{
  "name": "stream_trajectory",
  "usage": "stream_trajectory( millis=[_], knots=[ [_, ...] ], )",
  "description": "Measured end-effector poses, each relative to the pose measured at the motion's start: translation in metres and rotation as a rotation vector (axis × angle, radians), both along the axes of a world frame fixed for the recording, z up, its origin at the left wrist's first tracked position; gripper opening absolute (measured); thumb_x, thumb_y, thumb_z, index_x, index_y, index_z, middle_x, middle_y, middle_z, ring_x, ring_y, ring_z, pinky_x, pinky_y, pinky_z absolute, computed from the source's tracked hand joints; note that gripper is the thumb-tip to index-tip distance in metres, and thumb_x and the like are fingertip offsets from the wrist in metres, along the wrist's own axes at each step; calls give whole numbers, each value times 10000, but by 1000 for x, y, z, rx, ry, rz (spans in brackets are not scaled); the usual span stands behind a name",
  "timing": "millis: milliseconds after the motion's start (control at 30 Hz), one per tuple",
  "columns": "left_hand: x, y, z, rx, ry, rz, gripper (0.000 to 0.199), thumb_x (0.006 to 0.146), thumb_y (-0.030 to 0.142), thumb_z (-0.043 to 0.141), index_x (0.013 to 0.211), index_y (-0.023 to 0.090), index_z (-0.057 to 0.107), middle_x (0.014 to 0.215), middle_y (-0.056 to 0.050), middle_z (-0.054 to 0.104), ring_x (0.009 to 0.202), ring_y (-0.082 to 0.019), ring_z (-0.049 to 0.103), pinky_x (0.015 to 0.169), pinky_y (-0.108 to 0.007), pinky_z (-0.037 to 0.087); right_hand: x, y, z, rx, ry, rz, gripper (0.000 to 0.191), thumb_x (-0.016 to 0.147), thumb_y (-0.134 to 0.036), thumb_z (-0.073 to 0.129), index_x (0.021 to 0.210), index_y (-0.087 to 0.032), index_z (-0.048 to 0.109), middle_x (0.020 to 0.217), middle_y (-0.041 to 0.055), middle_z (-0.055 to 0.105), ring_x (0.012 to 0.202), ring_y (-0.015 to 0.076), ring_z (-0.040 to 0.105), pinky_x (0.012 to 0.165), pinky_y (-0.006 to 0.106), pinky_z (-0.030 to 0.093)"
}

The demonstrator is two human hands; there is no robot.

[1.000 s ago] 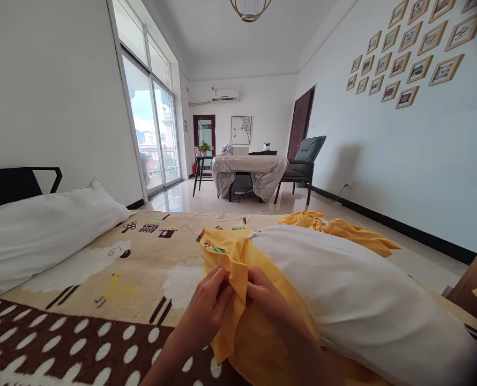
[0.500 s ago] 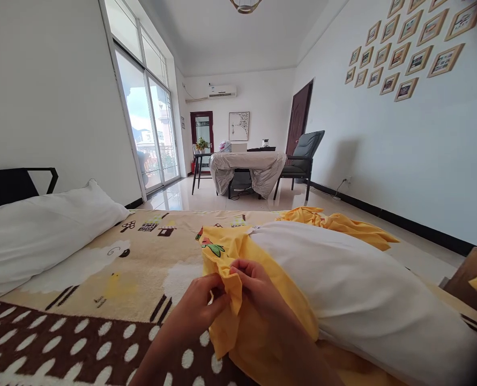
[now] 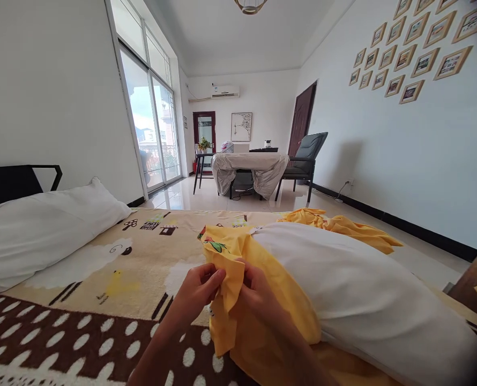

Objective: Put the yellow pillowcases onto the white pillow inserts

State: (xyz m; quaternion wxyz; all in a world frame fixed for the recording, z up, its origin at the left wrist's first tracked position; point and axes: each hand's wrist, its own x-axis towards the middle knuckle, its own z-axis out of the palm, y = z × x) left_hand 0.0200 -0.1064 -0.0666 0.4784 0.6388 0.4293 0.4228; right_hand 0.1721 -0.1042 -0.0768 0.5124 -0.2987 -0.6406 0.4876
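A yellow pillowcase (image 3: 278, 289) with a printed green and red pattern lies partly over one end of a white pillow (image 3: 355, 279). My left hand (image 3: 202, 289) pinches the loose edge of the pillowcase between thumb and fingers. On the other side of that fold, my right hand (image 3: 258, 289) grips the same cloth, some of its fingertips hidden behind it. The gathered edge stands up between both hands, and a flap hangs below them. The pillow's bare part stretches to the right, out of the cloth.
Beneath everything is a patterned blanket (image 3: 142, 268) with a brown dotted border. A second white pillow (image 3: 53, 230) rests at left. More yellow cloth (image 3: 343, 228) lies crumpled behind the near pillow. Beyond the bed are a covered table (image 3: 250, 161) and a dark chair (image 3: 306, 155).
My left hand has shifted slightly up and left along the pillowcase edge. The fold between my hands is spread a little wider. The camera view has turned slightly left.
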Motion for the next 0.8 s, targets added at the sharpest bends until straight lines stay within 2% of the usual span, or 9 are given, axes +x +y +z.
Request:
stream_trajectory(
  millis=[67,133,233,300,467,633,700,800],
  knots=[
    [-2,-4,4,41,4,-7,418,788,566,531,710,156,521,591,42,412,530,-85,366,478,-209,286,-1,-1,-2,27,-37,-27,167,799,-322,577,737,-177,522,682,-26,528,612,102,468,542,215,381],
    [-2,-10,9,149,116,19,353,810,498,538,737,153,558,657,11,481,615,-113,429,530,-219,335,-1,-1,-2,53,-58,-33,138,799,-286,565,729,-178,515,689,-29,518,621,99,451,555,214,379],
    [-2,-18,14,296,312,98,315,845,424,510,678,161,555,679,-4,509,647,-129,431,559,-234,331,-2,-2,-3,88,-90,-18,103,798,-253,545,728,-178,537,719,-20,544,644,106,455,583,221,388],
    [-4,-21,16,312,326,101,354,870,417,466,635,161,536,655,-1,493,630,-126,407,562,-241,317,-3,-3,-3,88,-127,-7,126,811,-267,529,728,-176,559,715,-11,561,637,111,458,574,225,383],
    [-10,-13,10,139,29,-41,360,836,486,519,704,152,556,647,23,437,604,-102,365,539,-226,310,-3,-2,-5,84,-162,10,192,870,-325,470,811,-174,573,701,-3,548,595,104,434,529,226,362],
    [-10,0,0,-152,-291,-48,365,793,507,569,750,145,582,655,13,490,538,-79,413,466,-199,297,-2,0,-6,174,-273,-61,191,891,-332,445,774,-187,486,701,-7,514,607,108,428,543,235,358],
    [-10,3,-2,-216,-325,-69,355,767,492,608,750,137,593,649,8,513,519,-71,431,461,-189,314,0,-1,-4,242,-383,-81,185,897,-312,437,758,-194,468,700,-7,516,617,114,437,561,242,360],
    [-12,3,0,-201,-227,-118,389,737,505,649,681,125,583,574,25,481,454,-52,388,426,-186,286,3,-4,-2,360,-527,-44,139,907,-254,414,793,-201,473,766,11,569,678,133,502,620,257,380]
  ],
)
